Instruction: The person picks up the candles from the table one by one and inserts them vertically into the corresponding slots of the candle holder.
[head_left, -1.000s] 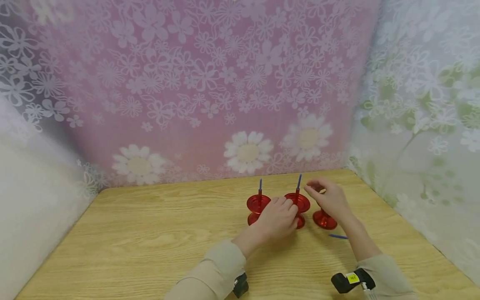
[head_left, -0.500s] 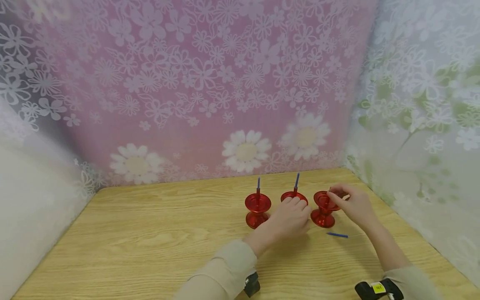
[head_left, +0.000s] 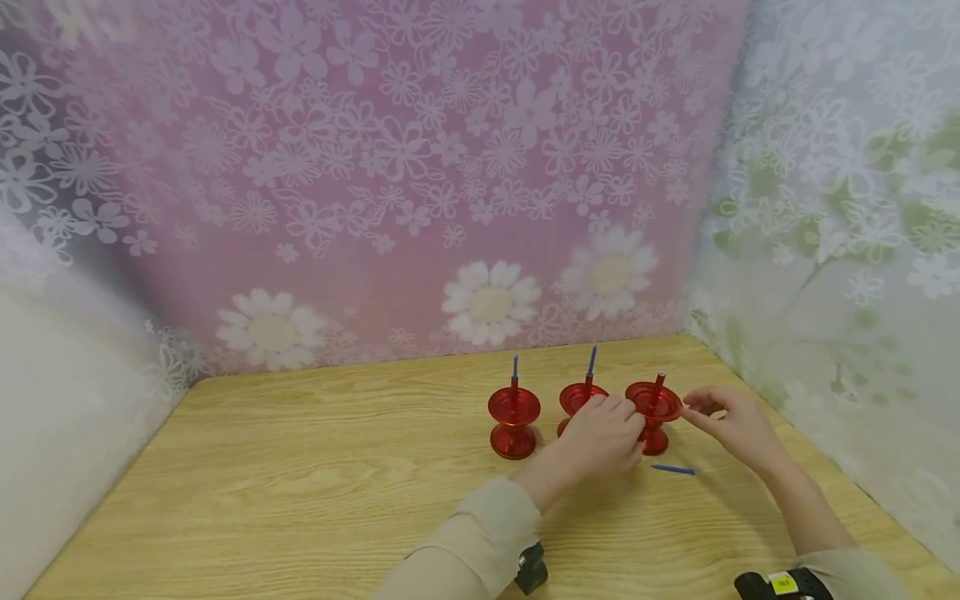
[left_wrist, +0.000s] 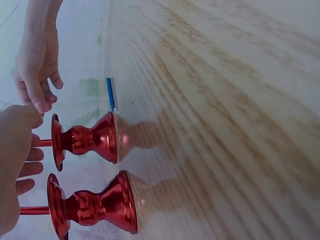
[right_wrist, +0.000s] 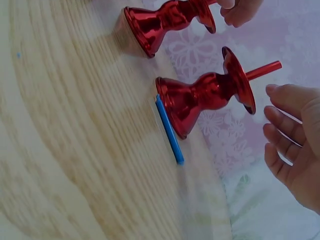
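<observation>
Three shiny red candle holders stand upright on the table: a left one point(head_left: 513, 442), a middle one point(head_left: 576, 400) and a right one point(head_left: 652, 405). Thin blue candles rise from the left and middle holders' tubes; the right holder's tube point(right_wrist: 264, 70) has none. A loose blue candle point(head_left: 673, 470) lies in front of the right holder, close to its base. My left hand point(head_left: 603, 437) hovers before the middle and right holders, partly hiding both, fingers loosely bent around nothing. Beside the right holder's dish, my right hand point(head_left: 738, 425) has relaxed fingers and grips nothing.
The wood-grain table point(head_left: 300, 467) extends widely to the left of the holders. A pink flowered backdrop point(head_left: 375, 208) rises behind it, and a pale leafy panel point(head_left: 840, 292) borders the right side.
My left hand has moved right, from the left and middle holders towards the right one. My right hand first moved right and down over the right holder, then out beside its dish.
</observation>
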